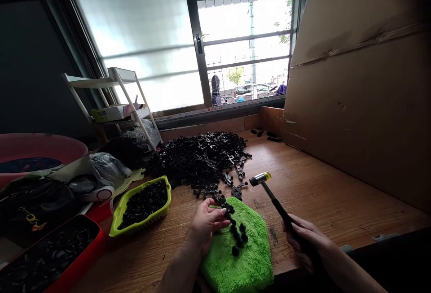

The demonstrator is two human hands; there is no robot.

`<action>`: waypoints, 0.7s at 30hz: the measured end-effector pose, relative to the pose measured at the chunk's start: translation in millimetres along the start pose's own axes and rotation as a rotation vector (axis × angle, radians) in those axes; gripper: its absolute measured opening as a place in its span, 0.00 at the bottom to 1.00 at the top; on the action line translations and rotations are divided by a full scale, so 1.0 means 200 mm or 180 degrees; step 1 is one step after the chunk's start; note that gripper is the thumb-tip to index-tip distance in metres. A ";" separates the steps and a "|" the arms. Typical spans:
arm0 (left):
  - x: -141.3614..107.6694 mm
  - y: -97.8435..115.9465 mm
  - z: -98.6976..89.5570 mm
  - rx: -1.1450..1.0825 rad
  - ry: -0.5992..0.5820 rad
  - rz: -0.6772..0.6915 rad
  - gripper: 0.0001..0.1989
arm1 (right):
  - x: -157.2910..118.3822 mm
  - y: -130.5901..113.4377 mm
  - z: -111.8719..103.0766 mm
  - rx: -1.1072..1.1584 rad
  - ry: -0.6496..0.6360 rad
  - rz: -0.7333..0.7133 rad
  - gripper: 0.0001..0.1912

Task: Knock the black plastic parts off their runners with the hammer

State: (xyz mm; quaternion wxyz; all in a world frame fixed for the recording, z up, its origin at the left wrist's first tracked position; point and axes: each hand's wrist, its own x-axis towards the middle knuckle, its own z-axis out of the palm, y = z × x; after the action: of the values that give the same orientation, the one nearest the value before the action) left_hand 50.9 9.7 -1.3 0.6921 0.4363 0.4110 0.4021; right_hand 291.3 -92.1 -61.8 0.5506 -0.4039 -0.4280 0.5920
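Observation:
My left hand (209, 221) pinches a small black plastic part (223, 204) over the top edge of a green fluffy cloth (251, 257). On the cloth, just right of those fingers, lie several small round black pieces (239, 239). My right hand (305, 239) is wrapped round the black handle of a small mallet (279, 205). The mallet's head, metal with a yellow face on one end and a black one on the other, is raised to the right of the cloth. A large pile of similar black parts (205, 156) lies beyond my left hand.
A yellow-green basket (116, 221) and a red bin (96, 248), both holding small black pieces, stand on the left. Behind them are a black bag (43, 203) and a white shelf rack (126, 91). A tall cardboard sheet (357, 95) borders the wooden table (319, 190) on the right.

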 end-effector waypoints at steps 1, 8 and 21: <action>0.00 0.00 0.00 0.0010 0.0020 0.0002 0.16 | 0.00 0.00 0.00 0.0005 -0.0008 -0.0011 0.13; 0.01 -0.03 -0.01 0.0100 0.0076 0.0106 0.16 | 0.00 0.01 0.00 0.0002 -0.0034 -0.0029 0.11; -0.02 -0.04 -0.02 0.0073 -0.0082 0.0285 0.16 | -0.06 -0.03 0.09 -0.0344 0.0321 -0.0051 0.15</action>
State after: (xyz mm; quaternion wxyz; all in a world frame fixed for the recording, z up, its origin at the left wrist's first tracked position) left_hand 47.5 4.1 -8.3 0.6736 0.4674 0.3867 0.4223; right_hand 277.3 -104.8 -50.3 0.5536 -0.4590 -0.4342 0.5425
